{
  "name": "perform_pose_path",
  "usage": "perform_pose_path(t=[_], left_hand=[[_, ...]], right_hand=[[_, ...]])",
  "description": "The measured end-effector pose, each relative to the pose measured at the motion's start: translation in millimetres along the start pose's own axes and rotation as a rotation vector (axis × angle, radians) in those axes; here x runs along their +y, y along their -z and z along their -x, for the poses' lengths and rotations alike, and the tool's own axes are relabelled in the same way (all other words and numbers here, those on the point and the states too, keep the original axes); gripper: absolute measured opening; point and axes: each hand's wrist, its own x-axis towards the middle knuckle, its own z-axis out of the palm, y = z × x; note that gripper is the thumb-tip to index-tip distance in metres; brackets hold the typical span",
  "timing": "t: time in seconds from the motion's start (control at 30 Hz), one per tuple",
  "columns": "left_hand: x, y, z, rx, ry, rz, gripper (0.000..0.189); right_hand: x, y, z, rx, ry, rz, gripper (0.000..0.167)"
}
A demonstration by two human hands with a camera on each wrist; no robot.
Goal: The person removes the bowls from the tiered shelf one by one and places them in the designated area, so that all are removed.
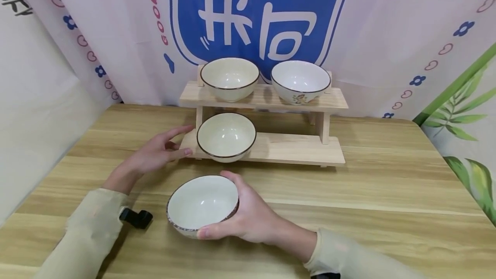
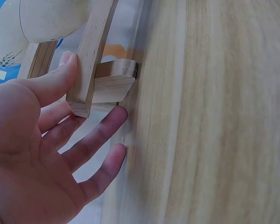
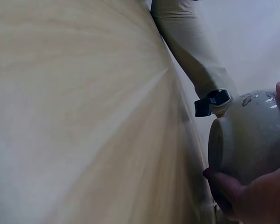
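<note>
My right hand [image 1: 257,218] grips a white bowl [image 1: 202,199] with a patterned rim by its right side, thumb at the near wall and fingers round the far side. The bowl is above the front part of the table, and its foot ring shows in the right wrist view. My left hand [image 1: 156,152] pinches the left end of the lower board of a two-tier wooden stand [image 1: 296,147]. In the left wrist view the thumb lies on top of the board [image 2: 89,60]; two fingers are beneath it, the other two spread apart.
A cream bowl with a brown rim [image 1: 226,137] sits on the lower board, close to my left fingers. On the upper board stand another cream bowl [image 1: 230,79] and a white bowl with a small printed figure [image 1: 300,82]. A printed curtain [image 1: 372,33] hangs behind the table [image 1: 387,193].
</note>
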Motion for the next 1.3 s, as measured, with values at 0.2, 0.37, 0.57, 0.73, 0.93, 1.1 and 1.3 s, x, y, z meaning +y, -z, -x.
perform_pose_path(t=[0.2, 0.37, 0.57, 0.73, 0.93, 1.1, 1.3], left_hand=[[-1.1, -0.4, 0.3, 0.0, 0.001, 0.009, 0.08], [-1.9, -1.2, 1.4, 0.001, -0.002, 0.015, 0.079], [-1.8, -2.3, 2.3, -0.002, -0.017, 0.04, 0.079], [-4.5, -2.3, 1.8, -0.001, -0.015, 0.038, 0.078], [-5.4, -2.1, 0.9, -0.005, -0.028, 0.038, 0.078], [-5.4, -2.4, 0.1, -0.004, -0.033, 0.039, 0.078], [-3.7, -1.6, 0.9, 0.003, -0.031, 0.029, 0.077]], right_hand=[[-3.6, -11.0, -4.2, 0.019, -0.025, 0.005, 0.122], [-6.8, -20.6, -8.4, 0.031, -0.042, 0.027, 0.122], [-8.2, -27.3, -15.0, 0.037, -0.038, 0.091, 0.127], [-7.1, -28.6, -21.9, 0.041, -0.013, 0.128, 0.128], [-8.6, -28.0, -26.9, 0.041, 0.004, 0.188, 0.13], [-10.3, -26.8, -28.0, 0.041, 0.008, 0.27, 0.13], [-13.7, -22.9, -27.7, 0.023, -0.002, 0.335, 0.133]])
